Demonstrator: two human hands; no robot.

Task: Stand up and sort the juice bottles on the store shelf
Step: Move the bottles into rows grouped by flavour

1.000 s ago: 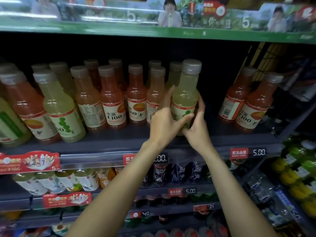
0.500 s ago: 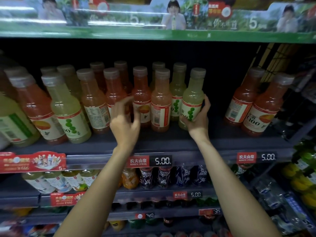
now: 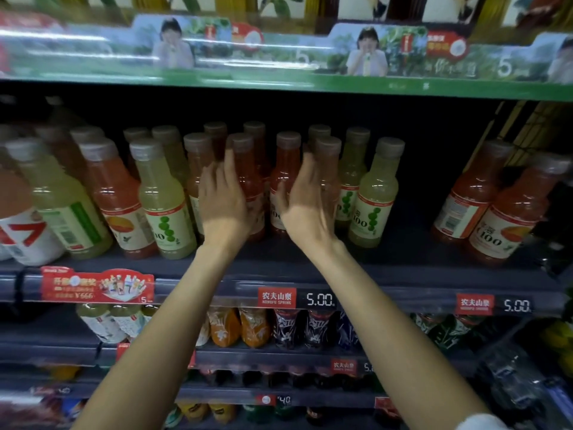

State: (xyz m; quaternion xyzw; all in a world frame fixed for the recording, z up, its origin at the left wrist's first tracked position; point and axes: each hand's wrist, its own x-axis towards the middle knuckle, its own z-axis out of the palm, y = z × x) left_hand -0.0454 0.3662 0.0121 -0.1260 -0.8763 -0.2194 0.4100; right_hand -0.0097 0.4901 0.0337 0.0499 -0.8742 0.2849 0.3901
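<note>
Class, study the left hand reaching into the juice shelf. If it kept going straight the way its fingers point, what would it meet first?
Most likely the orange-red bottle right in front of the left hand. The fingers already overlap it in the picture, though blur hides whether they touch.

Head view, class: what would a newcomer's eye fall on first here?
Two bare hands, left hand and right hand, reach among the red juice bottles at mid-shelf. Pale green bottles stand just to their right. A price tag reading 5.00 sits on the shelf edge below.
</note>
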